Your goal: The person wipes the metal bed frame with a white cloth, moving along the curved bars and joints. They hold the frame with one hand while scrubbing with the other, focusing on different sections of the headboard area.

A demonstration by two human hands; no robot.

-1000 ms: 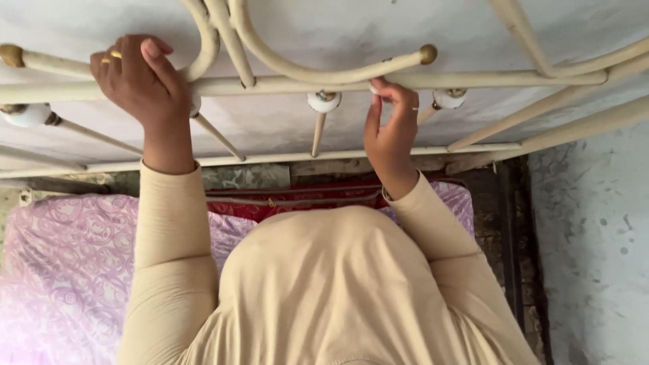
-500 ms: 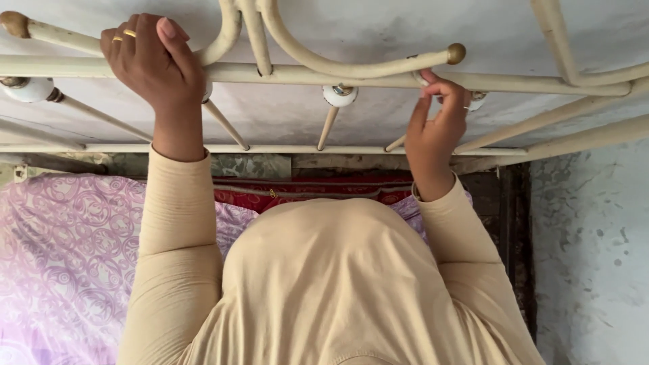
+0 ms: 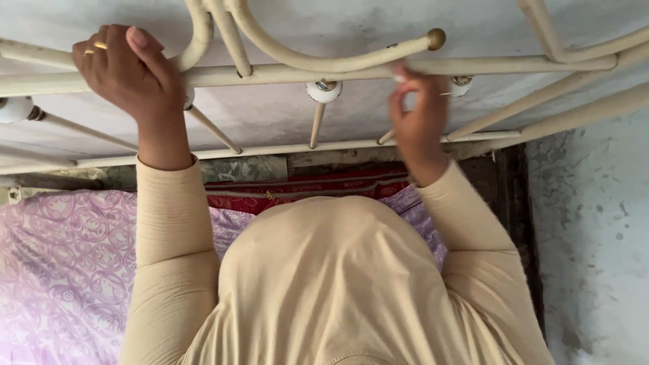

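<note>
A cream metal headboard with a long horizontal rail [image 3: 291, 71], curved bars and thin spokes fills the top of the view. My left hand [image 3: 128, 74], with gold rings on its fingers, is wrapped around the rail at the left, beside a curved bar. My right hand [image 3: 419, 115] is blurred; its fingertips press up on the rail's underside further right, with a small white bit showing at the fingertips. A white knob [image 3: 324, 90] hangs under the rail between my hands. Above my right hand, a curved bar ends in a brass ball [image 3: 436, 38].
A mattress in a pink patterned cover [image 3: 61, 270] lies at the lower left, with a red cloth [image 3: 304, 189] at its head. A dark frame edge [image 3: 514, 196] and a stained pale wall [image 3: 595, 236] are at the right. My beige garment [image 3: 324, 284] hides the lower middle.
My right hand slid right along the rail, then came back a little to the left and is now blurred. My left hand kept its grip on the rail.
</note>
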